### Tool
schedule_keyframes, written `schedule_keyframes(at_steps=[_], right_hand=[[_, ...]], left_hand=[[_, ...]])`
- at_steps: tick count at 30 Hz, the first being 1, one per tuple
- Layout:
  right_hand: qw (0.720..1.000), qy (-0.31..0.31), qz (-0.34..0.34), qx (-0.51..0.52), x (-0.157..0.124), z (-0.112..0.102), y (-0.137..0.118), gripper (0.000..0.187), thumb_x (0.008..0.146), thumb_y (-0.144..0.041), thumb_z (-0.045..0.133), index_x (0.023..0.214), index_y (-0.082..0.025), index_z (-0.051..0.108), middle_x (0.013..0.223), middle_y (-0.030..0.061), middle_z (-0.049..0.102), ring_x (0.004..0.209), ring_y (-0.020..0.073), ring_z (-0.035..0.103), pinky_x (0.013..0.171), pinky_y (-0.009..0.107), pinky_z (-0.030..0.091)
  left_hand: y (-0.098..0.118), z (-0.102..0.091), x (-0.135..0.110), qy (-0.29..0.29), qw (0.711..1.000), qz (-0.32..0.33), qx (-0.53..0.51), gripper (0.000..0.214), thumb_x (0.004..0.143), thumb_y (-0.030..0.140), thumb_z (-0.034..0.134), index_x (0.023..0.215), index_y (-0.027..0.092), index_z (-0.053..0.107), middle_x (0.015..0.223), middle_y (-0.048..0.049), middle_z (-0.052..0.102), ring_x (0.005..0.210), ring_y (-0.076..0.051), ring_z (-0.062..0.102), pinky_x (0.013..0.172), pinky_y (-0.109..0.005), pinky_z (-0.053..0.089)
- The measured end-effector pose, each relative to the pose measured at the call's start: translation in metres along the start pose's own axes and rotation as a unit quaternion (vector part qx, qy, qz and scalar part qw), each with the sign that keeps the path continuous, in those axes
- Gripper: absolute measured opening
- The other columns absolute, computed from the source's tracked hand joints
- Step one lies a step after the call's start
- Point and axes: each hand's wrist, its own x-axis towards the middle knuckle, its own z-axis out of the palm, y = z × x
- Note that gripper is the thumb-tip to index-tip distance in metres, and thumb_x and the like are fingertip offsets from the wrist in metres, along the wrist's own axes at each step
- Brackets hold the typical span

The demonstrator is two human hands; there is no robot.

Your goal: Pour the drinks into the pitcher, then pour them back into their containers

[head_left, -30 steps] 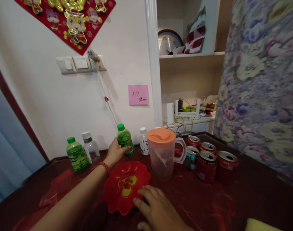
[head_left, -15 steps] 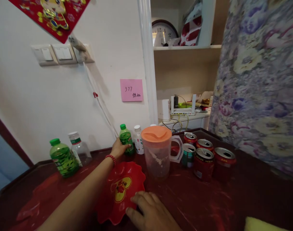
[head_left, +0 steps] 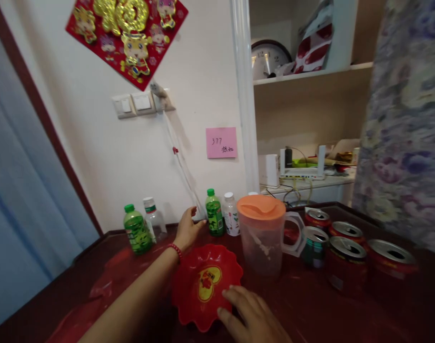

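My left hand (head_left: 187,229) hovers open just left of a small green bottle (head_left: 213,218), fingers spread and apart from it. That bottle stands upright next to a white bottle (head_left: 231,220) at the back of the dark red table (head_left: 310,305). My right hand (head_left: 251,317) lies flat with its fingers on the near rim of a red scalloped plate (head_left: 206,283) with a yellow heart in the middle. Further left stand another green bottle (head_left: 135,234) and a clear bottle (head_left: 153,225).
A clear jug with an orange lid (head_left: 262,233) stands right of the plate. Several opened cans (head_left: 346,257) cluster at the right. A flowered cloth (head_left: 406,133) hangs at the far right, shelves with a clock (head_left: 271,58) behind, a blue curtain (head_left: 21,200) at left.
My left hand has let go of the small green bottle, which now stands beside the white bottle. The view has swung left. My right hand stays on the plate's rim.
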Motion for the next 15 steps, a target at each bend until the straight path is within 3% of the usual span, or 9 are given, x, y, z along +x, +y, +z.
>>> schedule_keyframes(at_steps=[2, 5, 9, 12, 15], right_hand=[[0.999, 0.015, -0.03, -0.009, -0.002, 0.0, 0.004, 0.038, 0.098, -0.032, 0.062, 0.136, -0.032, 0.059, 0.126, 0.0066, 0.065, 0.108, 0.0293, 0.066, 0.086, 0.04, 0.061], [0.989, 0.019, -0.136, -0.05, -0.002, -0.006, 0.006, 0.04, 0.095, -0.027, 0.065, 0.135, -0.03, 0.058, 0.13, 0.009, 0.063, 0.112, 0.0305, 0.064, 0.084, 0.042, 0.061], [0.972, 0.024, -0.22, -0.083, 0.0, -0.017, 0.005, 0.05, 0.083, -0.022, 0.074, 0.131, -0.027, 0.06, 0.135, 0.013, 0.058, 0.117, 0.0353, 0.06, 0.084, 0.046, 0.061], [0.97, 0.014, -0.225, -0.091, 0.0, -0.02, 0.005, 0.051, 0.081, -0.019, 0.074, 0.13, -0.026, 0.06, 0.135, 0.0132, 0.058, 0.117, 0.0353, 0.06, 0.082, 0.045, 0.062], [0.966, 0.003, -0.235, -0.11, -0.001, -0.018, 0.008, 0.053, 0.081, -0.018, 0.071, 0.132, -0.027, 0.059, 0.134, 0.0127, 0.059, 0.115, 0.0356, 0.061, 0.079, 0.046, 0.063]], left_hand=[[0.002, -0.032, -0.004, 0.047, 0.997, 0.03, 0.048, 0.051, 0.074, 0.027, 0.075, 0.121, 0.018, 0.058, 0.13, -0.0139, 0.061, 0.124, -0.03, 0.056, 0.104, -0.045, 0.047], [-0.002, -0.086, -0.005, 0.149, 0.981, 0.041, 0.114, 0.055, 0.078, 0.033, 0.072, 0.128, 0.019, 0.053, 0.141, -0.0128, 0.05, 0.138, -0.029, 0.041, 0.118, -0.046, 0.029], [-0.028, -0.147, -0.002, 0.273, 0.947, -0.028, 0.167, 0.076, 0.076, 0.039, 0.073, 0.139, 0.014, 0.037, 0.153, -0.0193, 0.031, 0.147, -0.036, 0.022, 0.122, -0.054, 0.015], [-0.059, -0.17, 0.001, 0.29, 0.936, -0.105, 0.173, 0.093, 0.065, 0.038, 0.083, 0.14, 0.013, 0.034, 0.149, -0.0221, 0.036, 0.144, -0.041, 0.028, 0.119, -0.058, 0.022], [-0.086, -0.175, 0.002, 0.258, 0.943, -0.152, 0.147, 0.095, 0.062, 0.034, 0.089, 0.139, 0.012, 0.037, 0.135, -0.0201, 0.052, 0.127, -0.037, 0.052, 0.105, -0.052, 0.045]])
